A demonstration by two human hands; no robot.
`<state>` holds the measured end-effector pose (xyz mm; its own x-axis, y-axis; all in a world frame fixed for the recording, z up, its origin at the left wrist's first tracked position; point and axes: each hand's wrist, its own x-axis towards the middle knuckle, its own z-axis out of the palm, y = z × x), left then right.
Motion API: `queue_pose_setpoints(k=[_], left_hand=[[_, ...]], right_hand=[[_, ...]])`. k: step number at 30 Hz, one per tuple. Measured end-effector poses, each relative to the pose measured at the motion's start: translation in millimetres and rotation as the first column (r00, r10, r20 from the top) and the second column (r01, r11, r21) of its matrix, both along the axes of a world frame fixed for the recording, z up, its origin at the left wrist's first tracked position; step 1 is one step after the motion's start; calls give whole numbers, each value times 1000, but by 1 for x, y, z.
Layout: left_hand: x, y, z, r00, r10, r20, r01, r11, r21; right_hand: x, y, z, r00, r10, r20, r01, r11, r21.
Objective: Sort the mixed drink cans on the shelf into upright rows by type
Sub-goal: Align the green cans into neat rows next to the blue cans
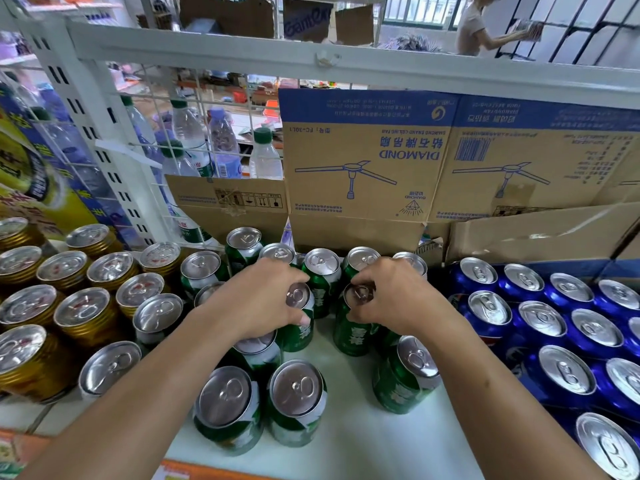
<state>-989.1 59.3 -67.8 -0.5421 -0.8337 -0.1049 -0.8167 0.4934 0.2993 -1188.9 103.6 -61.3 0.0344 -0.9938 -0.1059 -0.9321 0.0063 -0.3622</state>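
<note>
Upright drink cans fill a white shelf (346, 427). Gold cans (81, 315) stand in rows on the left, green cans (298, 400) cluster in the middle, and blue cans (540, 320) stand in rows on the right. My left hand (256, 299) grips the top of one green can (299, 327) in the middle of the shelf. My right hand (391, 296) grips the top of a second green can (351, 332) right beside it. Both held cans are upright, and more green cans stand behind them.
Flattened cardboard boxes (363, 174) lean against the back of the shelf. Water bottles (225, 143) stand behind a white wire grid at the back left. A yellow and blue poster (31, 168) hangs at the far left. A person (474, 26) works at the far top right.
</note>
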Motion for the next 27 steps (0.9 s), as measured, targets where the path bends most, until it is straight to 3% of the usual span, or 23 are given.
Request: queue_pose_setpoints(k=[7,10,14,18,22,27], left_hand=[[-8,9,10,999,-53,7,53,998,17],[-12,14,21,997,-72,3,72,997,7],[-17,24,41,992,-98,-85,99,995,7],[-26,35,48,974,-180,-140,187,982,37],[-42,46,41,960,-259,-106,264,963,44],[-58,57,19,950,-311,-11,311,950,21]], right_hand=[[-2,9,2,999,2,43,1,998,-59],[-9,20,11,979,-98,179,117,988,-97],[-16,34,14,970,-150,192,196,947,-254],[-26,49,5,926,-215,309,313,896,-314],[-36,63,-2,901,-289,324,395,856,-335],[-42,76,-21,909,-307,281,386,873,-297]])
